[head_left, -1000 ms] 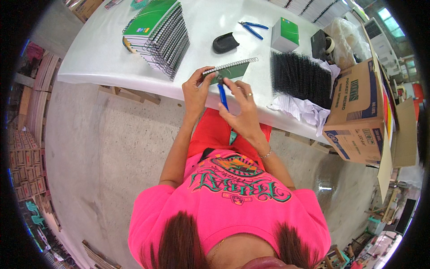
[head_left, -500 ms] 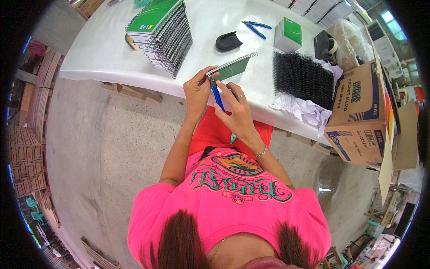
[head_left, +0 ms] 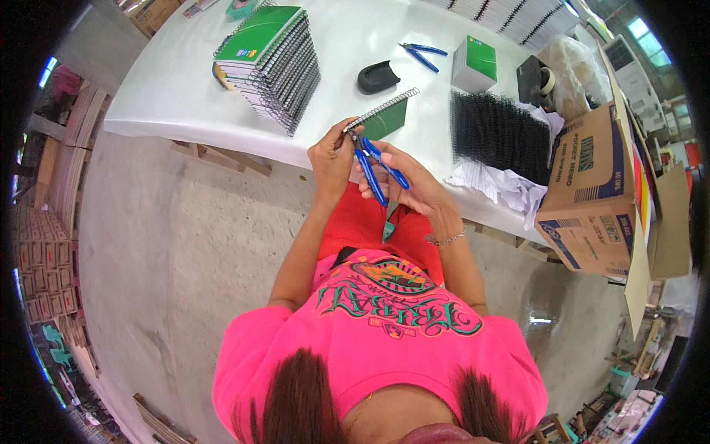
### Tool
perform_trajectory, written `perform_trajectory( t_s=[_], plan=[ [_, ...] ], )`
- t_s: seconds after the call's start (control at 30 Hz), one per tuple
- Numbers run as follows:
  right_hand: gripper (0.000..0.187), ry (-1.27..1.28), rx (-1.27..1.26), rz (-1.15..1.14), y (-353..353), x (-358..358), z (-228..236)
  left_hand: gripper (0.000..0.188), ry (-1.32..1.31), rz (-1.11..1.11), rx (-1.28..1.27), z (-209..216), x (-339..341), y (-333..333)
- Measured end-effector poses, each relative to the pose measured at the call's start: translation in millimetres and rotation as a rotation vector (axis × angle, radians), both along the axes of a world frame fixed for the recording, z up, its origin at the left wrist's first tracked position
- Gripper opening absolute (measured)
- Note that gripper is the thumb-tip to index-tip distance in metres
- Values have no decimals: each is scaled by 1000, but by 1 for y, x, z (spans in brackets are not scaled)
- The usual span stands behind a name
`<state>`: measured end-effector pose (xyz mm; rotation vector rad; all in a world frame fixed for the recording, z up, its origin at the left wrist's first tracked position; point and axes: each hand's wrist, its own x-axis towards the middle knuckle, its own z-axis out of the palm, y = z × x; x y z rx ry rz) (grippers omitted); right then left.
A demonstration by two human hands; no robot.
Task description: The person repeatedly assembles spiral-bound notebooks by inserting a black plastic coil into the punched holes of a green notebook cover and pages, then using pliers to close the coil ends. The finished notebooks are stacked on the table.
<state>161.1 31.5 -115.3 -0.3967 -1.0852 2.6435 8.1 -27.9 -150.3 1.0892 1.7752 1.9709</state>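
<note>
My left hand (head_left: 330, 160) is closed on the near end of a small green notebook (head_left: 390, 120), just over the table's front edge. A wire coil (head_left: 384, 108) runs along the notebook's upper side and sticks out past its far end. In my right hand (head_left: 418, 181) is a pair of blue-handled cutting pliers (head_left: 372, 176), its handles spread apart. The pliers' jaws are at the coil's near end, beside my left fingers; whether they touch the wire I cannot tell. A second pair of blue-handled pliers (head_left: 425, 54) lies on the table, and a black curved piece (head_left: 377, 77) lies beyond the notebook.
On the white table (head_left: 170, 96), a stack of green spiral notebooks (head_left: 277, 63) stands at left. A small green-topped block of pages (head_left: 475, 64) is at right. Nearer lie many black coils (head_left: 499, 133) on crumpled paper (head_left: 495, 181), beside an open cardboard box (head_left: 592, 185).
The blue pliers' handles have spread from closed to apart. My right hand has shifted right and slightly down; the notebook stays in my left hand.
</note>
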Motion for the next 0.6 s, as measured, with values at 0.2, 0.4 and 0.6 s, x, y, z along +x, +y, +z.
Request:
perform_trajectory(
  t_s=[0.2, 0.4, 0.6],
  plan=[
    [48, -255, 725, -275, 28, 23, 6, 23, -56, 128, -42, 24, -15, -19],
    [49, -510, 1148, -618, 69, 2, -19, 26, 79, 262, 9, 99, -33, -48],
    [55, -948, 1675, -839, 90, -31, -74, 32, 368, 204, 93, 187, -125, -32]
  ],
)
